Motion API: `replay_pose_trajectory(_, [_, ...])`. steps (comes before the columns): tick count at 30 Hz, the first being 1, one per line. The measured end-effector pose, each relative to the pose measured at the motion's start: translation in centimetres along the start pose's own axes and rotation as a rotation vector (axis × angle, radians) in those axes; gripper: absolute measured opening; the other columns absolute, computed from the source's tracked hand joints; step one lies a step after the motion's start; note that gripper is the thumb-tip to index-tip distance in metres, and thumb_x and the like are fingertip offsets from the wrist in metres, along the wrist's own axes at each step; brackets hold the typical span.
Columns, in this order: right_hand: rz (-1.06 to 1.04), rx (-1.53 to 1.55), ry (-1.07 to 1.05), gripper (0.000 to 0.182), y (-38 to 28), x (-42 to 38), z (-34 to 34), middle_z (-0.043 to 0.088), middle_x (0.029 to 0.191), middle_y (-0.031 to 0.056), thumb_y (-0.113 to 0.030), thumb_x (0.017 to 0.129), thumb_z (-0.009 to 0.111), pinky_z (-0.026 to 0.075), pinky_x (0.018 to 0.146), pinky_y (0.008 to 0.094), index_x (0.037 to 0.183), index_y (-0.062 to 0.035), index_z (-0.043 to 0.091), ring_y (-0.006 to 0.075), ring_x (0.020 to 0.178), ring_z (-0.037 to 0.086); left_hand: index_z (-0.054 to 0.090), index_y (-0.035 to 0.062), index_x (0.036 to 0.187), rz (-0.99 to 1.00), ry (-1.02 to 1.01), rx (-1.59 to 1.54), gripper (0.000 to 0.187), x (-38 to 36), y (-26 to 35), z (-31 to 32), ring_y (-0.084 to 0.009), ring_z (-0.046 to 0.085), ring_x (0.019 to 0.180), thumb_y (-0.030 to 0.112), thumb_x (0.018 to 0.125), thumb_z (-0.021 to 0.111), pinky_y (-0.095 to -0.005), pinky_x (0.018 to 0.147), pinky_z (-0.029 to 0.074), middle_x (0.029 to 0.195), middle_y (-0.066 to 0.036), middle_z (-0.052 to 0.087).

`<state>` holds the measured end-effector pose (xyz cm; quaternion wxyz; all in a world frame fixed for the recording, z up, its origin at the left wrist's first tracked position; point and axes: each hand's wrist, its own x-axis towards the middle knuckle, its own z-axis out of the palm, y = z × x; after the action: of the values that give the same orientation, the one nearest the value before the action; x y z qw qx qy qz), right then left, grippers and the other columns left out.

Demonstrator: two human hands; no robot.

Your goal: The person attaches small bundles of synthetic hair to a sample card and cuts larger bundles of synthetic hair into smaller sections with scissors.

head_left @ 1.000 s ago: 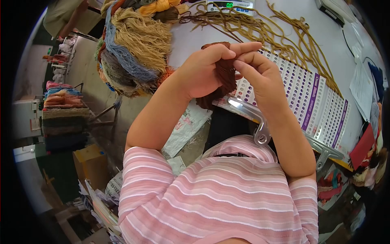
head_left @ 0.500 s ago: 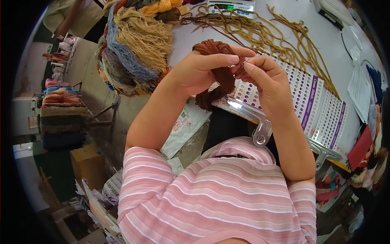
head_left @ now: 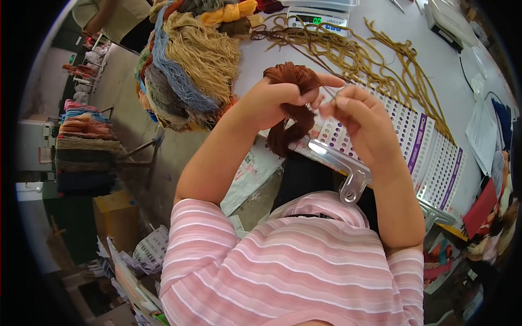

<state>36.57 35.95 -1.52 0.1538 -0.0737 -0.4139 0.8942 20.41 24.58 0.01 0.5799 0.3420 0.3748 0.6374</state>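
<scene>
A twisted skein of rust-brown yarn point(head_left: 293, 76) is gripped in my left hand point(head_left: 272, 102), its lower loop hanging below the palm. My right hand point(head_left: 365, 120) is just to the right, thumb and index finger pinched on a thin strand point(head_left: 329, 92) that runs toward the skein. Below and behind both hands lies a board with rows of purple and white dots point(head_left: 399, 122), held by a metal clip point(head_left: 350, 179). Olive-brown yarn strands point(head_left: 353, 54) spread over the table above the board.
A heap of coloured yarn point(head_left: 196, 60) lies on the table's left side. A digital scale point(head_left: 318, 22) stands at the back. A red card point(head_left: 480, 204) is at the right edge, and folded yarn stacks point(head_left: 87, 144) stand at far left.
My right hand has moved slightly right and down, away from my left hand, and the strand between them now shows. My left hand's thumb has bent down onto the skein. The view has shifted slightly.
</scene>
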Motion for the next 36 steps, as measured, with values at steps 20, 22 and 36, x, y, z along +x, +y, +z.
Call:
replay_pose_trajectory(20, [-1.014,-0.311,1.289,0.017,-37.2,-49.0,-27.2,0.035,0.058,-0.0016,-0.011,0.092,0.044,0.028,0.042,0.0223,0.105,-0.0017,0.051,0.0079,0.046,0.032,0.028,-0.0101,0.137,0.724,0.071,-0.424,0.045,-12.6,19.7,-20.6,-0.0033,0.021,0.039,0.010,0.096,0.035,-0.0192,0.040,0.024,0.054,0.006,0.024])
replay_pose_trajectory(22, [-1.031,-0.383,1.269,0.014,-37.0,-44.5,-20.8,0.036,0.055,-0.0028,-0.014,0.091,0.047,0.029,0.041,0.0213,0.097,-0.0035,0.053,0.0073,0.044,0.033,0.027,-0.0115,0.136,0.712,0.017,-0.413,0.047,-9.1,23.6,-20.2,-0.0038,0.023,0.039,0.008,0.094,0.036,-0.0192,0.040,0.025,0.054,0.005,0.025])
replay_pose_trajectory(36, [-0.124,-0.682,0.828,0.021,0.6,2.2,-16.1,0.063,0.068,0.0020,-0.022,0.081,0.066,0.045,0.055,0.0226,0.086,-0.0019,0.070,0.0093,0.059,0.057,0.059,-0.0031,0.113,-0.313,0.331,0.214,0.029,11.8,-10.9,-5.2,-0.0092,0.057,0.059,0.013,0.089,0.056,-0.0231,0.054,0.049,0.098,-0.008,0.066])
